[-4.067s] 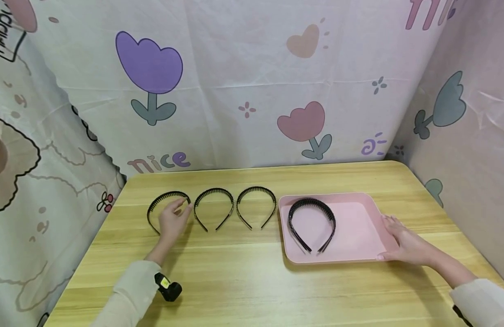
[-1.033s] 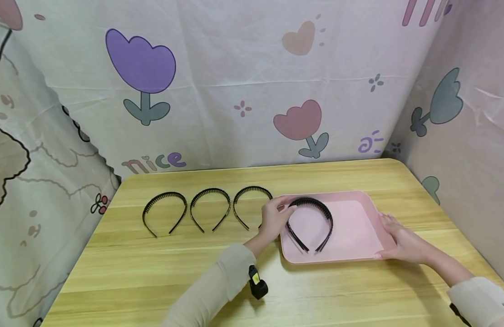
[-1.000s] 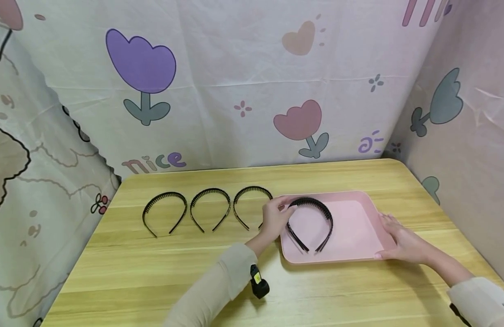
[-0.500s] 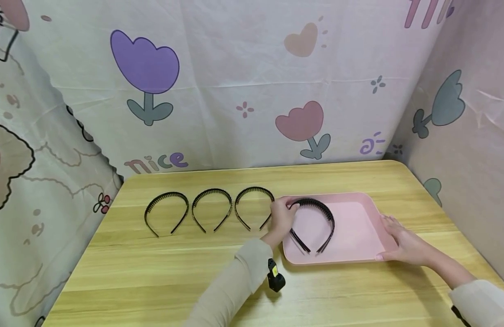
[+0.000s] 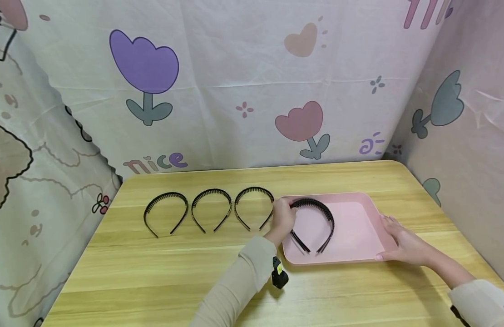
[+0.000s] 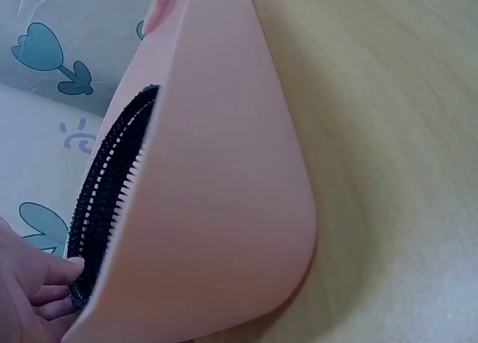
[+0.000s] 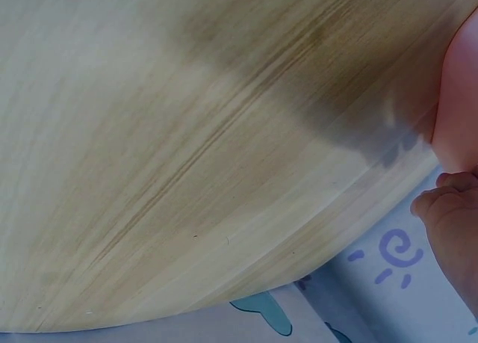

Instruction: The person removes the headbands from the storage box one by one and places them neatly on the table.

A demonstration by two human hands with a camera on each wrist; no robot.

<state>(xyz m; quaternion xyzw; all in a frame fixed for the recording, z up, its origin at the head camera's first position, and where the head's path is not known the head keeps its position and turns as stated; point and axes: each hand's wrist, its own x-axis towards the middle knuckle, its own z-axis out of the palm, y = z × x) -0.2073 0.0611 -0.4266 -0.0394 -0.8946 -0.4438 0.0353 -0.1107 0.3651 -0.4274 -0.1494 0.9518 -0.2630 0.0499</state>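
From the head view, the pink tray point(image 5: 356, 227) sits on the wood-grain worktop point(image 5: 338, 295) toward 4 o'clock, with the stacked black headbands point(image 5: 321, 208) in its 9 o'clock side, arch toward 12 and open ends toward 6. At the tray's 10 o'clock corner, the left hand point(image 5: 284, 217) has its grip pinching the stack; the right hand point(image 5: 405, 243) holds the tray around 4 o'clock, thumb and fingers round the corner. Three single headbands point(image 5: 211, 191) lie in a row off toward 9 o'clock, and a patterned cloth point(image 5: 219, 118) hangs beyond the worktop at 12. The left wrist view shows the stack at 9 o'clock behind the tray wall, thumb and fingers on its end at 8. In the right wrist view, the right hand meets the tray's edge near 3 o'clock, fingers bent.
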